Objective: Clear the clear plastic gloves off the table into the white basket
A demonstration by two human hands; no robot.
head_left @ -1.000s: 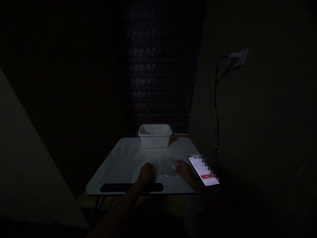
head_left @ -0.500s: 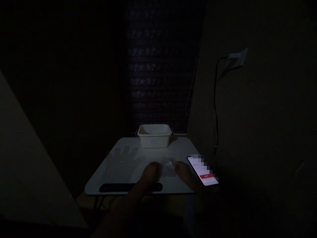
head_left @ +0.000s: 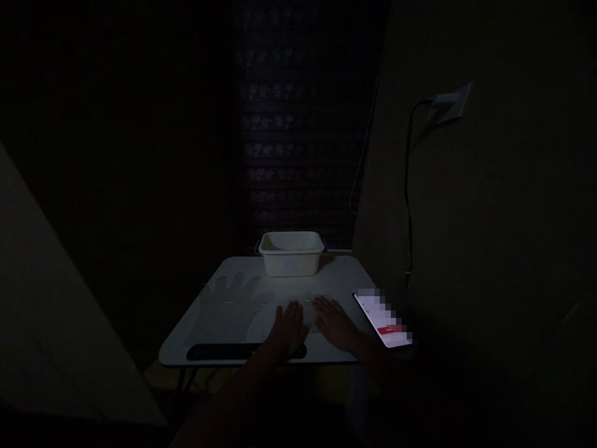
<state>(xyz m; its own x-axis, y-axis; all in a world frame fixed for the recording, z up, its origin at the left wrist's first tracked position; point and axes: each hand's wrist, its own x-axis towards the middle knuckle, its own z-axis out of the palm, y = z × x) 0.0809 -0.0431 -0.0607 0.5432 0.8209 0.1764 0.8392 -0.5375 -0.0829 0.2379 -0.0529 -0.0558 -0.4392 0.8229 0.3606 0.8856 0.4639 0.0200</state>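
Just uncurled, both left hand (head_left: 287, 330) and right hand (head_left: 334, 321): laid out flat, palm-down, nothing visibly clasped in grip. On worktop (head_left: 333, 280), between and seemingly partly under both: clear plastic (head_left: 306, 305), right of glove-shaped film (head_left: 222, 314). Probably smoothing now, no longer pinching.

The left hand (head_left: 289, 328) and right hand (head_left: 333, 320) partly hide from me the clear plastic (head_left: 308, 308) beneath; to their right, blocks blur some of the phone (head_left: 375, 316).
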